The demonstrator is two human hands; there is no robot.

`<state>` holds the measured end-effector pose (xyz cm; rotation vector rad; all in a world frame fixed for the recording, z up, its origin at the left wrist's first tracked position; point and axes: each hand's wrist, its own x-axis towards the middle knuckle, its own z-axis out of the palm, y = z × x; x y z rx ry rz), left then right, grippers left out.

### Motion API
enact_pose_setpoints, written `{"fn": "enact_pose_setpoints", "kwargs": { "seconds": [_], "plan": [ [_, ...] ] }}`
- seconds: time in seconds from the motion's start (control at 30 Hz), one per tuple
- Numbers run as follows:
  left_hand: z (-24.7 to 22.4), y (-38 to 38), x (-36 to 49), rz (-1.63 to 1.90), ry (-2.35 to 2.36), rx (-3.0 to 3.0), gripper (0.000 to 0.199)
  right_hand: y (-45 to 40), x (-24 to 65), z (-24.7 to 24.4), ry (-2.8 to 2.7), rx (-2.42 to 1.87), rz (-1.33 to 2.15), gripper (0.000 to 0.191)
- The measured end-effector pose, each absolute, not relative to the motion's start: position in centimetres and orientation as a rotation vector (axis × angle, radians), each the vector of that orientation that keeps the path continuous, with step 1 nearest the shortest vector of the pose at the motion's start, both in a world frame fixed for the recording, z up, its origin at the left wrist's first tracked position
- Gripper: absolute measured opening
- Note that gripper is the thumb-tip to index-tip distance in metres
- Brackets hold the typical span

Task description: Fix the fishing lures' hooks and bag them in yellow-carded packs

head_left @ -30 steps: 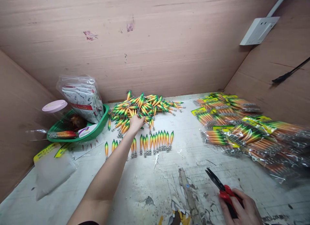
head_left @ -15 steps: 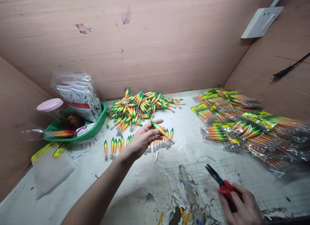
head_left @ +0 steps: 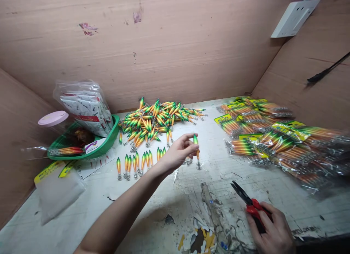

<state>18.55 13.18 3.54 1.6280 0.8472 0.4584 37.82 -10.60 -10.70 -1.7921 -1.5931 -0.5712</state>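
Between the fingertips of my left hand (head_left: 182, 152) is a green and orange fishing lure (head_left: 195, 141), its hooks pointing down toward the table. Below and left of it, several like lures (head_left: 135, 164) lie in a row, partly covered by my hand and forearm. Behind the row is a heaped pile of lures (head_left: 153, 122). At the lower right my right hand (head_left: 273, 228) grips red-handled pliers (head_left: 254, 206), whose black jaws point up and left over the table.
Bagged lures with yellow labels (head_left: 284, 148) are heaped on the right. A green basket (head_left: 115, 133) with packets and a pink-lidded container (head_left: 53, 118) stands left, near clear bags (head_left: 57, 195). Worn, peeling patches mark the table (head_left: 153, 225). A socket (head_left: 295, 19) is on the wall.
My left hand has moved right with the lure, which has turned from slanted to nearly upright. My right hand still holds the pliers in about the same place.
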Motion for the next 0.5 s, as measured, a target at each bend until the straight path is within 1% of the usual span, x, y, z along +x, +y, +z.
{"fn": "enact_pose_setpoints", "kwargs": {
  "seconds": [0.03, 0.13, 0.23, 0.33, 0.5],
  "plan": [
    [3.0, 13.8, 19.9, 0.322, 0.953, 1.854, 0.050, -10.6, 37.8, -10.7, -1.601, -1.791, -0.578, 0.012],
    [1.3, 15.2, 23.8, 0.130, 1.141, 2.048, 0.053, -10.7, 37.8, -10.6, -1.604, -1.776, -0.585, 0.012],
    [-0.2, 15.5, 25.7, 0.011, 1.335, 2.123, 0.042, -10.8, 37.9, -10.8, -1.598, -1.755, -0.592, 0.011],
    [-1.0, 15.2, 25.5, -0.047, 1.486, 2.183, 0.035, -10.9, 38.2, -11.3, -1.604, -1.746, -0.594, 0.010],
    [-0.6, 17.6, 23.5, 0.003, 1.738, 2.217, 0.038, -11.2, 38.7, -12.2, -1.595, -1.753, -0.538, 0.008]
  ]
}}
